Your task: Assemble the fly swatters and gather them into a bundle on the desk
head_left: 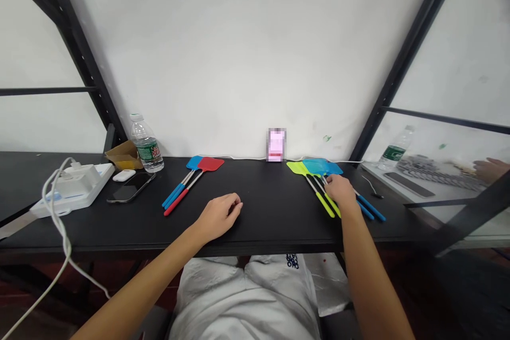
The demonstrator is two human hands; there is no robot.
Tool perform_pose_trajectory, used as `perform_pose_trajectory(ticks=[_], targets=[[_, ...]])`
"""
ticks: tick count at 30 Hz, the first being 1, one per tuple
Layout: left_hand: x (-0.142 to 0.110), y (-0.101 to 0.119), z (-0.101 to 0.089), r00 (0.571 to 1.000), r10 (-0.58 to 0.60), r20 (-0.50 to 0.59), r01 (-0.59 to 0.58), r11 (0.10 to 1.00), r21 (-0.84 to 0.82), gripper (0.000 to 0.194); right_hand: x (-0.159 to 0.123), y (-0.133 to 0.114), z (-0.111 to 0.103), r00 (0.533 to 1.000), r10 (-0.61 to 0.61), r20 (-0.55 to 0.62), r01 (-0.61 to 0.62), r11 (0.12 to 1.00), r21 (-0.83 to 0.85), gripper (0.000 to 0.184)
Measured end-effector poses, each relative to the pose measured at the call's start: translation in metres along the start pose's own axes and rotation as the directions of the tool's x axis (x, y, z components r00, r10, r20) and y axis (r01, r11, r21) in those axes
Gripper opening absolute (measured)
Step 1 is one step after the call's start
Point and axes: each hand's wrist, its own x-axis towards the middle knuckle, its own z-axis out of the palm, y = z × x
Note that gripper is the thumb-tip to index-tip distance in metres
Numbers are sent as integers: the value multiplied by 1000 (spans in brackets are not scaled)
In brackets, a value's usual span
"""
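nearest, the white trousers [239, 297] sit below the front edge of the black table [263, 218]. on the table, well to the left of the grip, the left hand [219, 216] rests loosely curled, nothing showing in it; how far its fingers close i cannot tell. the right hand [338, 189] reaches down among the fanned spatulas, fingers bent over the shafts; whether they pinch one is hidden. the yellow-green handles [325, 205] lie just left of the grip, the blue handles [371, 208] just right, and the blue heads [314, 166] just beyond. the step in hand seems to be handling this fan; a sure move calls for singling out one shaft without dragging its neighbours. far left of the grip lies a red spatula [210, 164]; behind everything, the white wall [239, 64].
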Motion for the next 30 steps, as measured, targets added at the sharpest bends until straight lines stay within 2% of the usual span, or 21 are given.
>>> perform_pose_trajectory(ticks=[4,8,10,12,15,17,19,23,30], targets=[[0,2,-1,1000,12,-4,-12,1000,0,23,1,0,1,1000,22,22,-22,1000,1,38],[-1,1,-1,998,16,-57,-14,1000,27,22,-3,-5,-3,1000,9,3,-9,1000,-3,28],[-1,-4,-4,988,-12,-156,29,994,106,21,-6,-10,-6,1000,-4,-25,4,1000,3,26],[-1,-15,-10,954,-49,-294,121,965,233,20,-9,-15,-9,998,-6,-67,8,1000,23,26],[-2,-40,-23,893,-103,-439,318,834,451,19,-13,-23,-13,990,-22,-140,29,998,46,27],[-4,-59,-33,882,-180,-435,421,717,556,21,-15,-28,-14,983,-55,-173,65,997,52,27],[-7,-75,-41,877,-280,-390,471,660,586,22,-16,-32,-13,978,-85,-188,99,993,61,27],[-11,-91,-48,871,-386,-305,490,625,608,28,-19,-41,-9,966,-145,-214,163,984,70,27],[-11,-88,-45,890,-390,-237,438,587,681,35,-29,-65,2,949,-255,-187,278,954,111,27]])
